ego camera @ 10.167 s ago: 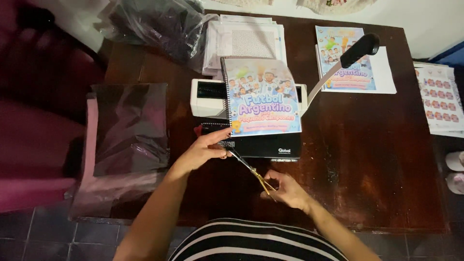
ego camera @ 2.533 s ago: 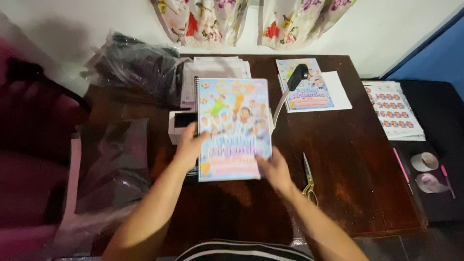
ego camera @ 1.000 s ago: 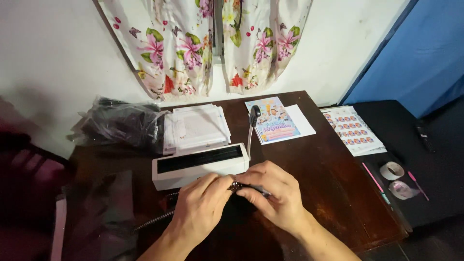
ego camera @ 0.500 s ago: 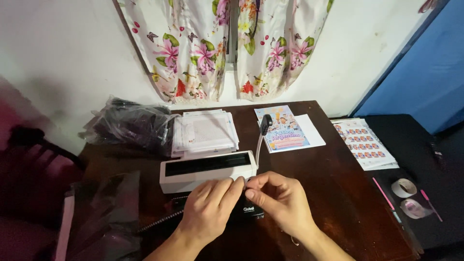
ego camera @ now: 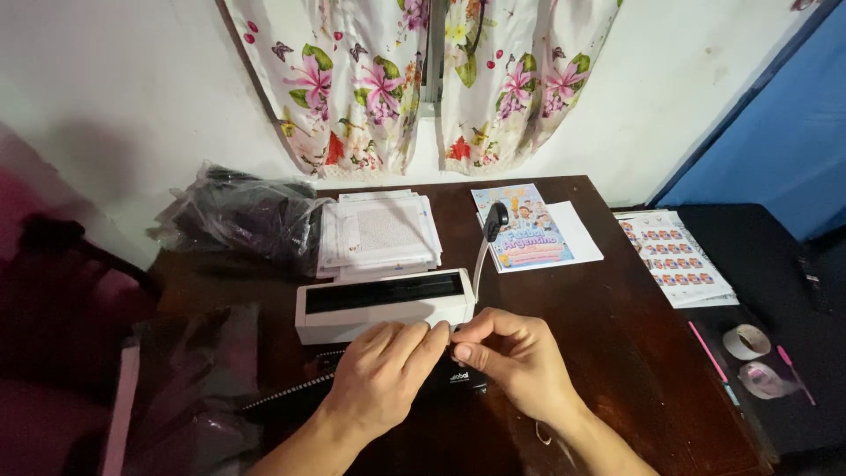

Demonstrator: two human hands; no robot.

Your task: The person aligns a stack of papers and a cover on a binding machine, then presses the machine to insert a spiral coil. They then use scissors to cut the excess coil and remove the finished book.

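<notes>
Both hands met at the front edge of the white binding machine (ego camera: 383, 306): left hand (ego camera: 385, 374) and right hand (ego camera: 511, 360) pinched together on a black, mostly hidden binder base (ego camera: 460, 379).

Home craft corner, judged by floral curtains (ego camera: 423, 79) hung on a plain white wall (ego camera: 123, 97). A dark wooden worktop (ego camera: 634, 335) is loaded with a white binding machine (ego camera: 383, 304), paper stacks (ego camera: 379, 234), sticker sheets (ego camera: 674, 256) and tape rolls (ego camera: 747, 342).
</notes>
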